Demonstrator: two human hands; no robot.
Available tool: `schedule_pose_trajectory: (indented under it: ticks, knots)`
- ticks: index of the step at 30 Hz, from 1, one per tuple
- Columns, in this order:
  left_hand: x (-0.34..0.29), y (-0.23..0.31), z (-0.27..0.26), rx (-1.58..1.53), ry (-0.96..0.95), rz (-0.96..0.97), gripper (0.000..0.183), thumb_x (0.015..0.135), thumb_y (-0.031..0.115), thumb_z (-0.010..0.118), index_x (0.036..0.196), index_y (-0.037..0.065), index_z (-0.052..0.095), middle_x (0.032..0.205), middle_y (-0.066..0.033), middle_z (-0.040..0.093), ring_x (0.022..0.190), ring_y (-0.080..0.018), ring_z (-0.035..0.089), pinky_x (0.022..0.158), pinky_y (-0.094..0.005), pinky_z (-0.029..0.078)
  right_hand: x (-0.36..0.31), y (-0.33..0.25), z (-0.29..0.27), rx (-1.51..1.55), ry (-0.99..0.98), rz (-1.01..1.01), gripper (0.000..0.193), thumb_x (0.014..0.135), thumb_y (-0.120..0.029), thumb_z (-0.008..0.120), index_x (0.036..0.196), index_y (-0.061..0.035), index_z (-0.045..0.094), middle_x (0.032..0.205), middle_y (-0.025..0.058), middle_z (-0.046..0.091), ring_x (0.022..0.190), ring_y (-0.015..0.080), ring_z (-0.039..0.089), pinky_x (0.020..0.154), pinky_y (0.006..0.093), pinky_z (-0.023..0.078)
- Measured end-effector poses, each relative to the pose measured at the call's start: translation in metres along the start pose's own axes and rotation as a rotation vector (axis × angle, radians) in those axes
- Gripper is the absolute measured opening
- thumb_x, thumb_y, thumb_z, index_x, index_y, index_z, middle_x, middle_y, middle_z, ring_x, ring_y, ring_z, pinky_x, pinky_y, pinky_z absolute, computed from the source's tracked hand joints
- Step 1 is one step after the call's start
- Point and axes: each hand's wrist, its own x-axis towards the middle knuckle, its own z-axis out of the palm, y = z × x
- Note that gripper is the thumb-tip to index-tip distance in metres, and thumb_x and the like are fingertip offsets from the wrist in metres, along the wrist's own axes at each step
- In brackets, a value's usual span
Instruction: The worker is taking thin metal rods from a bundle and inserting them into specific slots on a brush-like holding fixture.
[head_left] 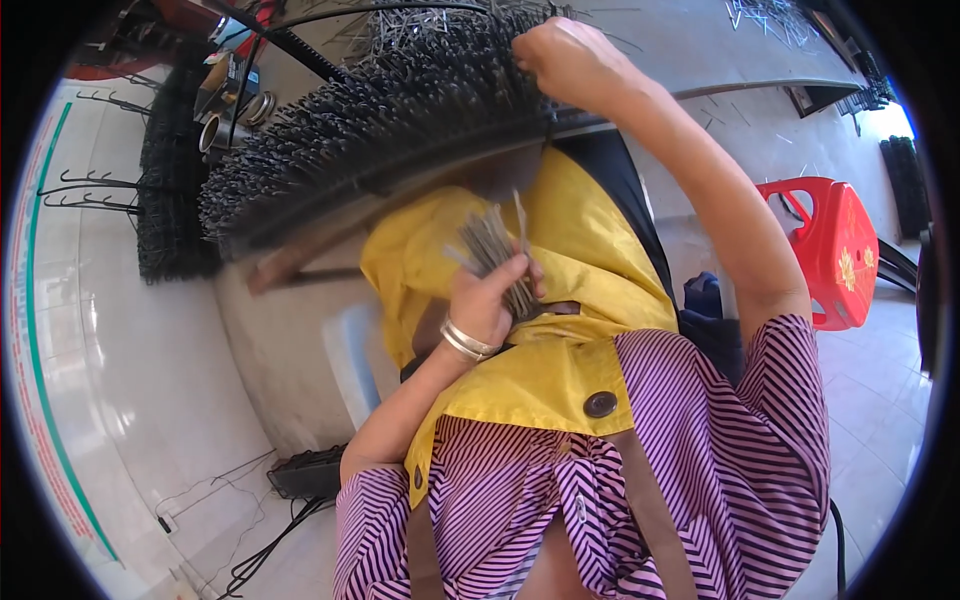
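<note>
My left hand (484, 302) is closed around a bundle of thin grey metal-looking strips (487, 243), held upright above my lap; one strip sticks up higher than the others. My right hand (568, 58) reaches far forward to the right end of a long rack (370, 120) packed with dark, thin upright pieces. Its fingers are curled together at the pieces, and what they pinch, if anything, is hidden. The rack's near edge (400, 170) looks blurred.
A yellow apron (600, 270) covers my lap. To the right stands a red plastic stool (845, 255). More grey strips (770, 18) lie scattered at the far right. Black hooked racks (100, 190) stand on the left, near a metal cup (213, 132). Cables (265, 550) run across the lower-left floor.
</note>
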Motion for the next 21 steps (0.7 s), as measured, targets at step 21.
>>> schedule_pose_trajectory:
  ticks: [21]
  knots:
    - [0.013, 0.022, 0.037, -0.065, -0.06, -0.094, 0.015, 0.075, 0.003, 0.053, 0.089, 0.003, 0.046, 0.072, -0.0069, 0.048, 0.064, -0.0182, 0.05, 0.051, -0.0279, 0.041, -0.09, -0.04, 0.013, 1.436, -0.117, 0.629, 0.016, 0.076, -0.004, 0.056, 0.089, 0.0061, 0.054, 0.062, 0.0051, 0.056, 0.048, 0.0088, 0.052, 0.043, 0.0192, 0.041]
